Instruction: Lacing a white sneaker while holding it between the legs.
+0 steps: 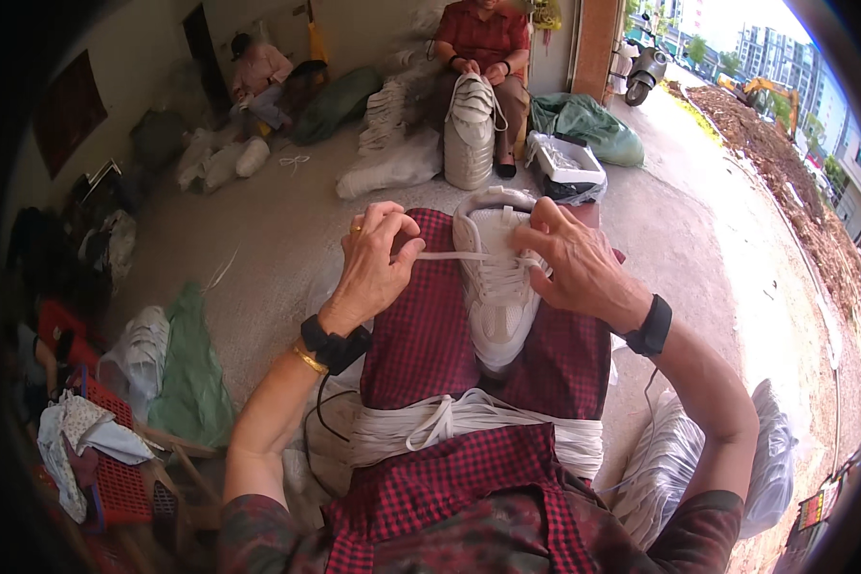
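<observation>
A white sneaker (502, 320) lies between my knees, toe toward me, on a red-and-black checked apron (413, 354). White lacing crosses its upper. My left hand (378, 258) is closed in a pinch on a white shoelace (450, 255), drawn taut out to the left of the shoe. On the shoe's right side, my right hand (584, 256) has its fingers curled against the tongue and eyelet edge; whether a lace is also in them is hidden. Across my lap, a thick bundle of white laces (488, 421) is tied round the apron.
Ahead sits a person (483, 38) handling laces above stacked shoes (468, 153). A white box (566, 158) and green sack (603, 129) stand beside them. Bagged shoes (660, 469) lie at my right. A red plastic basket (115, 469) stands at left.
</observation>
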Demonstrator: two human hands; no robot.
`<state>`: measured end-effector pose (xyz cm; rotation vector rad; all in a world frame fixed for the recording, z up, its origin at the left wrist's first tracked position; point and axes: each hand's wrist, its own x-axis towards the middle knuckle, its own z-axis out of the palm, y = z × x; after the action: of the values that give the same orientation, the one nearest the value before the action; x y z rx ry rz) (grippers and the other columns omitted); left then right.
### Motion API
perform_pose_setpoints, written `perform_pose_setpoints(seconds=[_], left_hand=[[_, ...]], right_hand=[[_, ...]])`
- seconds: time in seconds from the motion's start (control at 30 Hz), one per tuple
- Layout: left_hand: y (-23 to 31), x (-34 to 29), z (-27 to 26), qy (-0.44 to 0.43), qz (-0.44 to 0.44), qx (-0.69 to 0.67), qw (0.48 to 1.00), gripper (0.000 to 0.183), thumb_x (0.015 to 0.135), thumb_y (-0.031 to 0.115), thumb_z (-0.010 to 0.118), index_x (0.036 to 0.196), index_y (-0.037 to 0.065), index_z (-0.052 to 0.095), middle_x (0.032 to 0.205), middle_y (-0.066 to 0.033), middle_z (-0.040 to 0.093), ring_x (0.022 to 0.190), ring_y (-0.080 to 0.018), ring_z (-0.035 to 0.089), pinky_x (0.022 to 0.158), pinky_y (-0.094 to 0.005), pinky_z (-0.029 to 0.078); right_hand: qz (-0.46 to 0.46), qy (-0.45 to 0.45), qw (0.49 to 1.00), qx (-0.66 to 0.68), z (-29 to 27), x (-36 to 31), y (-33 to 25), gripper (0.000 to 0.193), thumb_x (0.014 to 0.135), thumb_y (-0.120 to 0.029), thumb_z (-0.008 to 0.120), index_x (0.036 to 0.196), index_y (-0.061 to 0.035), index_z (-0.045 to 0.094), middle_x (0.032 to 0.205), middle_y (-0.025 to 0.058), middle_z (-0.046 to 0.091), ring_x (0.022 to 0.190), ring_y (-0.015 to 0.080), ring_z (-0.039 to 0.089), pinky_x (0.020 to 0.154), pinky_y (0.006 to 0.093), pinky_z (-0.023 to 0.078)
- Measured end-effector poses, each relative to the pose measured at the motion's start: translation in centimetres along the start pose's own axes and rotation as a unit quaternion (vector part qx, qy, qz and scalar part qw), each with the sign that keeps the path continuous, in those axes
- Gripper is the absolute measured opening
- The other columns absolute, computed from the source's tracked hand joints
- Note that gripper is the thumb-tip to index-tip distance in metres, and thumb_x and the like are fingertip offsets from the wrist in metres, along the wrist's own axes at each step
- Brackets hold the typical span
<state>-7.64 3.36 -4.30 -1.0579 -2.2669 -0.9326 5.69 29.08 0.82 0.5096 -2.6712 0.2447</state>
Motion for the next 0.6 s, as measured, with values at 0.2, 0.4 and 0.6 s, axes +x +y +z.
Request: perform_pose_setpoints(seconds=[0.2,0.4,0.6], left_hand=[[4.5,1.2,1.1,-0.007,0.116,-0.082,0.990,0.026,0.080,0.006,0.070,0.105,0.007,0.064,0.126,-0.0129,0.053,0.116,-0.0338,0.052,0.103,-0.0445,0.041],[4.5,2.5,2.0,-0.054,0.198,0.023,0.978,0.020,0.073,0.008,0.066,0.093,0.007,0.063,0.125,-0.0120,0.051,0.109,-0.0316,0.051,0.093,-0.0443,0.042],[3.5,3.3,1.5,-0.073,0.329,0.086,0.938,0.017,0.068,0.014,0.065,0.084,0.007,0.062,0.112,-0.0086,0.052,0.110,-0.0271,0.048,0.090,-0.0409,0.037]], right_hand=[[0.010,0.010,0.998,0.063,0.1,0.3,-0.4,0.024,0.078,-0.007,0.070,0.101,-0.0072,0.070,0.100,0.0116,0.049,0.094,0.0308,0.057,0.078,0.0422,0.049],[-0.002,0.026,0.992,0.124,0.4,0.7,0.8,0.020,0.074,-0.012,0.073,0.095,-0.0101,0.070,0.099,0.0133,0.051,0.093,0.0329,0.061,0.073,0.0424,0.051],[-0.007,0.010,0.998,0.063,0.8,0.6,0.8,0.019,0.073,-0.014,0.074,0.090,-0.0084,0.067,0.100,0.0133,0.051,0.094,0.0340,0.061,0.074,0.0432,0.051]])
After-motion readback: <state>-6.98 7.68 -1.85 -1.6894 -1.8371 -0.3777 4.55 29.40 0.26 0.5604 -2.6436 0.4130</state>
